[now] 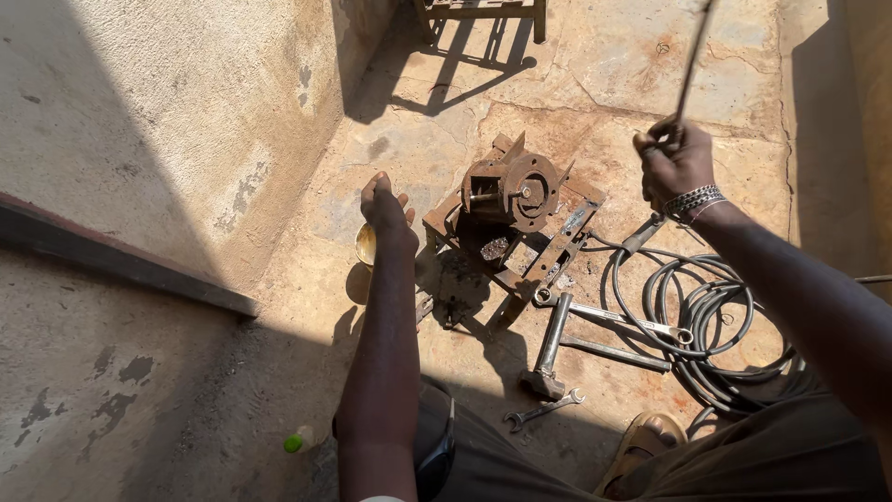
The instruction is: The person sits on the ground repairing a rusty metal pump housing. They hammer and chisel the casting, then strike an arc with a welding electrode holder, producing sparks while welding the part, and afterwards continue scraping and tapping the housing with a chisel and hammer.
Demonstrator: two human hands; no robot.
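My right hand point(675, 163) is raised and closed around a thin dark metal rod point(694, 60) that points up and out of the top of the view. My left hand point(386, 206) hovers open, fingers spread, above a small round tin point(365, 244) on the ground. Between the hands sits a rusty machine housing point(510, 189) with a round flange, resting on a rusty metal frame point(557, 246). Neither hand touches the housing.
A hammer point(550, 349), a long ring spanner point(613, 318) and a small open-ended spanner point(542, 408) lie on the stained concrete. A coiled black cable point(711, 325) lies at the right. A concrete wall point(158, 139) rises at the left. A sandalled foot point(646, 442) shows below.
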